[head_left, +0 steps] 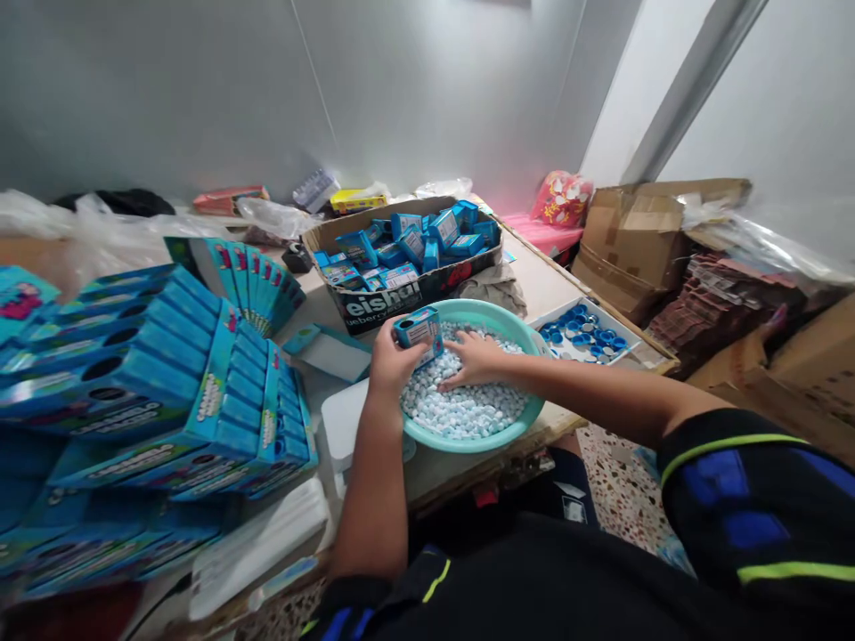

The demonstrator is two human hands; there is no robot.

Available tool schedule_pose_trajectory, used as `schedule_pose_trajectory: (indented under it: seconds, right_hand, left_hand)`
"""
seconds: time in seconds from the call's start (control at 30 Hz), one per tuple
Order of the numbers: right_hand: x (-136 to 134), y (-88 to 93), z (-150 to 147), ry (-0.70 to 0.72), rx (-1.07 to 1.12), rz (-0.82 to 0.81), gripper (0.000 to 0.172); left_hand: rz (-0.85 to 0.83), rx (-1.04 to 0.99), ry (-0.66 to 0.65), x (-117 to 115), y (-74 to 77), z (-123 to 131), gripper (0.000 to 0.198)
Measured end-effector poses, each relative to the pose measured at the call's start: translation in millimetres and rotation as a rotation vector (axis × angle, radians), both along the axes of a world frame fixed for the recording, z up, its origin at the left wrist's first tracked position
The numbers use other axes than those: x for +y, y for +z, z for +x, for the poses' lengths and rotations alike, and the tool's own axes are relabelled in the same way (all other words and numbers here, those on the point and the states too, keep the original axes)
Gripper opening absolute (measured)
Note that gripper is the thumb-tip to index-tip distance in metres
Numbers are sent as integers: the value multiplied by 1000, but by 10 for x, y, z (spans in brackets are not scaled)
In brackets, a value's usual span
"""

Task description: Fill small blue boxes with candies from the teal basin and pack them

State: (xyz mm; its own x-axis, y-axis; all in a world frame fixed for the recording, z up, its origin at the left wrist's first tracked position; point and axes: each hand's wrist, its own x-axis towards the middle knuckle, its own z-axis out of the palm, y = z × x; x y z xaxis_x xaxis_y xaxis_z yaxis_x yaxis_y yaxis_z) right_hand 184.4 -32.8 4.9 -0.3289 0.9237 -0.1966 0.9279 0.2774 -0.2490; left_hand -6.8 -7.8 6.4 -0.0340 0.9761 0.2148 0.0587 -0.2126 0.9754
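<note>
The pale pieces (460,405) in the teal plastic basin (498,313) are too small to make out one by one. The left hand (399,365) hides part of the small blue box (419,331) and its label. Stacked blue display boxes (134,374) run off the left edge of the frame, cardboard cartons (808,365) off the right edge.

There are two hands here: one left hand (399,367) and one right hand (476,361). I count one little blue box (419,328) and one round green tub (508,313). At twelve o'clock is one brown box (380,307). At two o'clock are one white tray (624,343) and one big cardboard box (631,240). At nine o'clock are too many blue packs (134,374) to count.
</note>
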Motion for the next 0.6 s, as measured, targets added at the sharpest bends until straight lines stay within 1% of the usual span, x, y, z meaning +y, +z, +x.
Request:
schedule_pose_trajectory:
  seconds: [0.07, 0.13, 0.27, 0.33, 0.43, 0.53, 0.6]
  right_hand:
    - [93, -25, -18, 5, -17, 9, 113]
    - [112, -31, 0, 22, -19, 26, 111]
    - [1, 33, 46, 91, -12, 52, 95]
    - [-67, 87, 43, 114, 4, 56, 87]
    - [-121, 153, 13, 104, 48, 53, 76]
    - [-95, 178, -15, 96, 93, 41, 68]
    - [-45, 173, -19, 81, 113, 46, 61]
  left_hand:
    - [17, 2, -39, 6, -1, -2, 63]
    - [25, 25, -53, 30, -6, -4, 59]
    - [19, 104, -59, 72, -25, -10, 48]
    - [1, 87, -46, 63, -16, -12, 47]
    - [-78, -19, -44, 7, 49, -11, 52]
    - [-216, -150, -123, -63, 144, -14, 59]
    - [-277, -207, -151, -97, 195, -23, 71]
